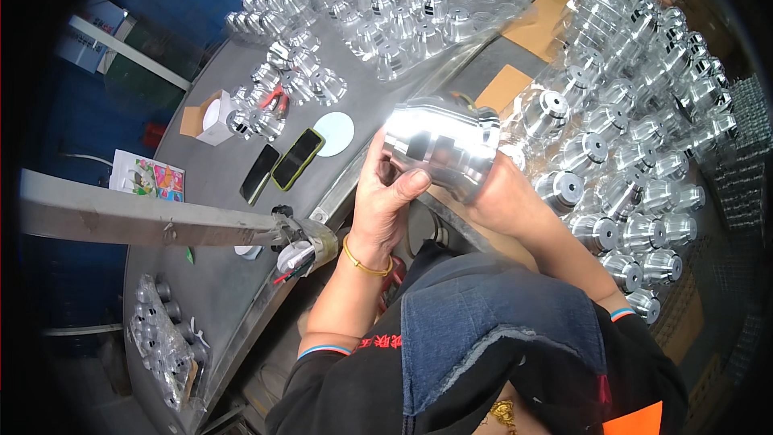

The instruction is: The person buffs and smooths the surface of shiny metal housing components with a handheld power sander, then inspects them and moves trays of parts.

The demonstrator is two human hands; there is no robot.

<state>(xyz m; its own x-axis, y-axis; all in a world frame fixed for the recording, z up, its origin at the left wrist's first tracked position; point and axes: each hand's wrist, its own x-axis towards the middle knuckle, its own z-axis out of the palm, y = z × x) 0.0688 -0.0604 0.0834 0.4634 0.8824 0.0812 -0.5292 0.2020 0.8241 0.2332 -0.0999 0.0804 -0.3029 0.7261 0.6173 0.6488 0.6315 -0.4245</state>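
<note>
A shiny silver, cup-shaped metal part (441, 144) is held up in front of me, tilted on its side, with bright glare on its upper surface. My left hand (385, 197) is closed around its left end, thumb lying across the near side. On the right, my right hand (501, 193) grips the part's other end, its fingers mostly hidden behind the metal. Close to the right hand stand many similar silver parts (584, 149) in clear plastic trays. A pale round disc (333, 134) lies on the grey table left of the held part.
Two phones (296, 159) lie on the grey table (217, 234), near an open small box (211, 118). More silver parts (398, 24) crowd the far side. A metal post (153, 214) crosses from the left. Plastic-wrapped parts (165, 342) lie at the near left. Cardboard (503, 90) lies beyond my right hand.
</note>
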